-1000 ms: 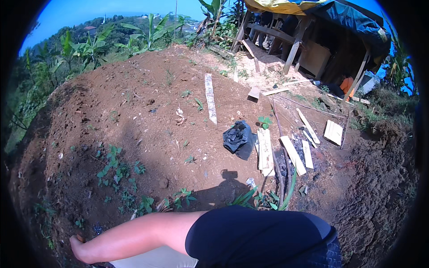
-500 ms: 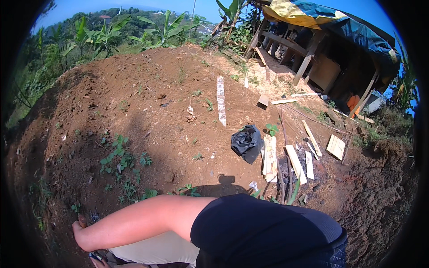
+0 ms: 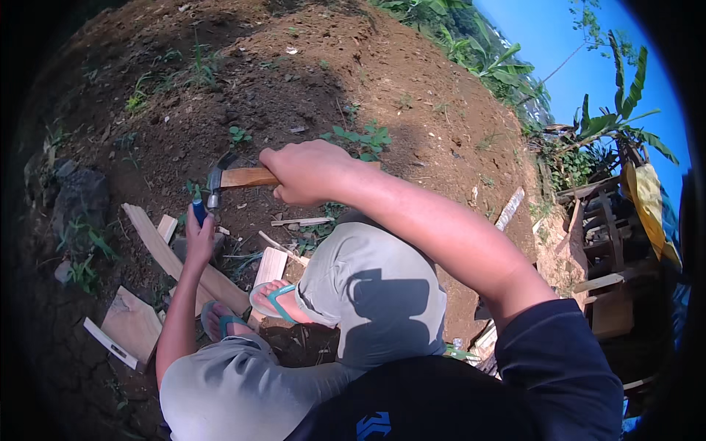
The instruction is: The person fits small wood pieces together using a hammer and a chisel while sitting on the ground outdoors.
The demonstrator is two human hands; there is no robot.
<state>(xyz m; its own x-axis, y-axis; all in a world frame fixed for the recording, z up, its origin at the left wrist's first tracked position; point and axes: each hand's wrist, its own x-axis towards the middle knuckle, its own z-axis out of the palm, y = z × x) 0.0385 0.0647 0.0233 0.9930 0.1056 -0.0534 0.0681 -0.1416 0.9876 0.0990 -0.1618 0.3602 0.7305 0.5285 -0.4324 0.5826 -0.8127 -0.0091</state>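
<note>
My right hand (image 3: 305, 172) grips the wooden handle of a claw hammer (image 3: 234, 178), whose steel head hangs just above a blue-handled tool (image 3: 198, 212). My left hand (image 3: 198, 239) holds that blue-handled tool upright over a long wooden plank (image 3: 151, 237) on the soil. I am crouched, with my grey-trousered knees and feet in teal sandals (image 3: 273, 298) below the hands.
Short wood offcuts (image 3: 134, 321) lie on the brown soil at lower left, another plank piece (image 3: 271, 265) by my foot. A dark rock (image 3: 79, 195) sits at left. A wooden shed frame (image 3: 604, 250) with a yellow tarp stands at right.
The view has swung from the open dirt mound down to my knees and the planks. My right hand now holds a hammer and my left a blue-handled tool; before, only a bare forearm showed.
</note>
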